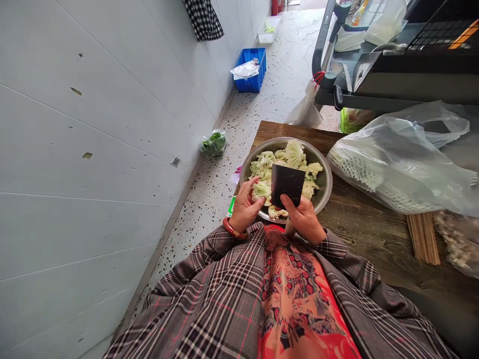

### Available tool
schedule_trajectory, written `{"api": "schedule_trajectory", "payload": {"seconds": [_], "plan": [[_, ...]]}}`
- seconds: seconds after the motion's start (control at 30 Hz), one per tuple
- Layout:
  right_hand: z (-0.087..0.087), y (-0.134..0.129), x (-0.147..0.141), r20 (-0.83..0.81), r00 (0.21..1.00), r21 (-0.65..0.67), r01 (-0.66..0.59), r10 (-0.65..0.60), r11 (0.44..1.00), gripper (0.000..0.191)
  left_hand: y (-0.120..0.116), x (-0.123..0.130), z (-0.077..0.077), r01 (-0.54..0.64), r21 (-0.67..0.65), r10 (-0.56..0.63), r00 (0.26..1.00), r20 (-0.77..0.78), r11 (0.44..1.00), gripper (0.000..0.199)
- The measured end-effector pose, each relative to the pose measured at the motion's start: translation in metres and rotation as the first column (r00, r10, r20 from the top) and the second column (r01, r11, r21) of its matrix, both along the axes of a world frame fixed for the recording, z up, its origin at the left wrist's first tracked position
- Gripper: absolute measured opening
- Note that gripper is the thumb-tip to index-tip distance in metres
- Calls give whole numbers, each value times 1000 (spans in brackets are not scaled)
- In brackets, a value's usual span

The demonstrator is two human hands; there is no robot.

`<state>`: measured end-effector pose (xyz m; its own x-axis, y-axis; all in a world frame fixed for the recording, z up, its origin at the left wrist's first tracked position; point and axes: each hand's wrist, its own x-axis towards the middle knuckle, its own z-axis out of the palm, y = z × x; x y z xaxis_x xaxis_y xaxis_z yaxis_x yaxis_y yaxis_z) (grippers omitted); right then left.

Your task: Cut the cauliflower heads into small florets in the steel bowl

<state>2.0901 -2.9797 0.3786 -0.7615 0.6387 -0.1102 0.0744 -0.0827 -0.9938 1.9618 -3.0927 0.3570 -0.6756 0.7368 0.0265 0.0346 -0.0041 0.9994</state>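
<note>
A wide metal bowl (pixel 327 192) full of pale cauliflower florets (pixel 295 153) stands at the table's near edge. My right hand (pixel 304 219) is closed on the handle of a cleaver (pixel 287 183), its broad dark blade upright over the bowl. The blade hides some of the florets behind it. My left hand (pixel 245 204), with a reddish bangle on the wrist, curls its fingers and thumb around a cauliflower piece (pixel 262 189) at the bowl's left side, just left of the blade.
On the wooden table (pixel 348 224) lie a clear plastic bag (pixel 404 154) with white netted contents and a bundle of thin sticks (pixel 422 239). A bag of greens (pixel 214 143) and a blue crate (pixel 250 82) rest on the floor by the wall. A dark metal cart (pixel 404 85) stands beyond the table.
</note>
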Motion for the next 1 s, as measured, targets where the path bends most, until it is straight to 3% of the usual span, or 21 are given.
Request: {"api": "schedule_trajectory", "payload": {"seconds": [0.1, 0.2, 0.33, 0.6, 0.77, 1.0], "plan": [[-3, 0, 1, 12, 1000, 21, -10, 10, 1000, 38, 0, 0, 0, 16, -17, -14, 993, 115, 1000, 45], [-8, -1, 3, 0, 999, 18, -45, 45, 999, 35, 2, 0, -1, -40, -17, 43, 982, 185, 999, 39], [-17, -2, 5, -11, 998, 102, -55, 57, 993, 30, 5, 0, -1, -98, -28, 101, 980, 169, 995, 42], [-28, 0, 5, -25, 992, 274, -110, 121, 955, 25, 5, -1, 0, -42, -102, 58, 986, 159, 994, 44], [-26, 1, 0, -25, 993, 332, -104, 118, 937, 21, 5, -1, 0, -27, -141, 43, 993, 113, 990, 43], [-23, 3, -8, -33, 997, 496, -43, 69, 867, 21, 7, 0, -3, -18, -160, 39, 991, 129, 987, 42]]}}
